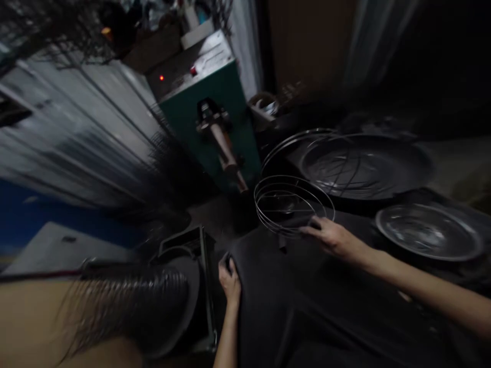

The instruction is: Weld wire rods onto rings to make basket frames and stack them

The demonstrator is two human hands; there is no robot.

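Observation:
My right hand [333, 238] reaches forward and holds a bundle of thin wire rings [292, 205] at their near edge, fingers closed round the wire. My left hand [230, 282] rests lower down, its fingers curled over the edge of a large dark round pan [291, 312] that lies in front of me. The picture is dim and blurred.
A green machine [209, 110] with a protruding rod [226, 153] and red lights stands ahead. A wide dark pan [368, 166] with more wire rings lies at the right, and a shiny metal dish [429, 232] beside it. A ribbed black hose [130, 301] is at the lower left.

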